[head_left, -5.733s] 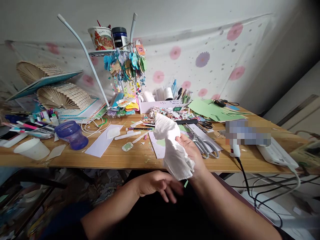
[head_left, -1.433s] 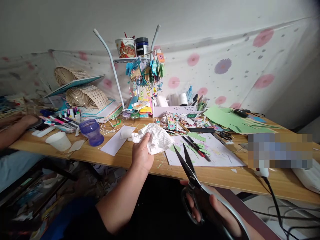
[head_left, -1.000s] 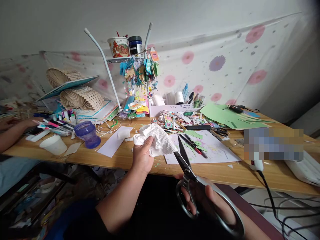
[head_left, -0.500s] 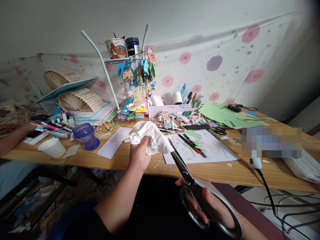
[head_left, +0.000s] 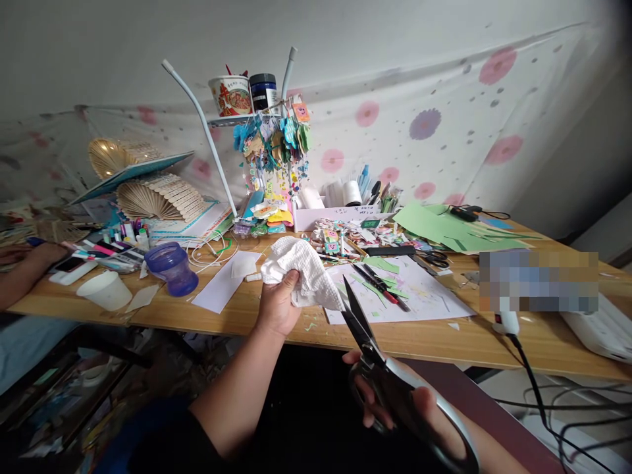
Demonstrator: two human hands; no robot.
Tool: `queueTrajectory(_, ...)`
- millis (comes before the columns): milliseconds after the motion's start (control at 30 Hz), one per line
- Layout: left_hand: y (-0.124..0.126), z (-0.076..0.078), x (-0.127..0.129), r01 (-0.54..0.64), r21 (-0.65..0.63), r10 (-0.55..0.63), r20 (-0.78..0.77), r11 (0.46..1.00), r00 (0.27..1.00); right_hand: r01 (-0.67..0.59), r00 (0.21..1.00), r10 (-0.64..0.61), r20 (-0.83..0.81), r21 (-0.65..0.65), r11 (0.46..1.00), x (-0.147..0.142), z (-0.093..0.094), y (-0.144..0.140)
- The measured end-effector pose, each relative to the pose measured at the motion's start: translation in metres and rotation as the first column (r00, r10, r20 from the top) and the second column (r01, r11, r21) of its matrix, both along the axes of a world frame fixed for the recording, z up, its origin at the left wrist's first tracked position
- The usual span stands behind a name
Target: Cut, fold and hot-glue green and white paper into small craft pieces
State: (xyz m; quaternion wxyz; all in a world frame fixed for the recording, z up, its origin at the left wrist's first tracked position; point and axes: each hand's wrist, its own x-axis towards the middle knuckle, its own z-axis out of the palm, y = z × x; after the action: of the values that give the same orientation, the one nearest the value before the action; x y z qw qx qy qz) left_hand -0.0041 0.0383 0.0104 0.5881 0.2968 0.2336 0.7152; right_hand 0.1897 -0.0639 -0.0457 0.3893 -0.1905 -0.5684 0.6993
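Note:
My left hand [head_left: 280, 299] is closed on a crumpled white paper towel [head_left: 309, 266], thumb on top, above the front edge of the table. A loose corner of the towel hangs to the right, close by the scissor tips. My right hand [head_left: 419, 411] has its fingers through the handles of a large pair of scissors [head_left: 363, 326], whose blades point up and away and stand slightly apart. Whether the blades touch the towel I cannot tell. Behind them lies a white sheet of paper [head_left: 434, 293] with craft knives [head_left: 378, 284] and green paper scraps on it.
A purple jar [head_left: 172, 268] and a white cup [head_left: 105, 291] stand at left on the wooden table [head_left: 276, 329]. Green paper [head_left: 434, 227] lies at the back right. A rack [head_left: 200, 125] holds hanging trinkets. Another person's arm [head_left: 34, 273] rests at far left.
The scissor blades have opened a little and turned, and the handles have shifted in my right hand. The towel has moved slightly right. At far left, the other person's hand has come into view.

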Motion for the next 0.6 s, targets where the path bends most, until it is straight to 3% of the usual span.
queueTrajectory(367, -0.0058, -0.0063, 0.0096, 0.083, 0.039, -0.082, -0.02, 0.996, 0.996, -0.016, 0.999, 0.014, -0.032, -0.07, 0.997, -0.0063, 0.0078, 0.0004)
queueTrajectory(600, -0.0016, -0.009, 0.0009, 0.068, 0.028, -0.069, 0.054, 0.997, 0.996, -0.062, 0.994, 0.051, -0.092, -0.121, 0.991, -0.0072, -0.0022, 0.0)
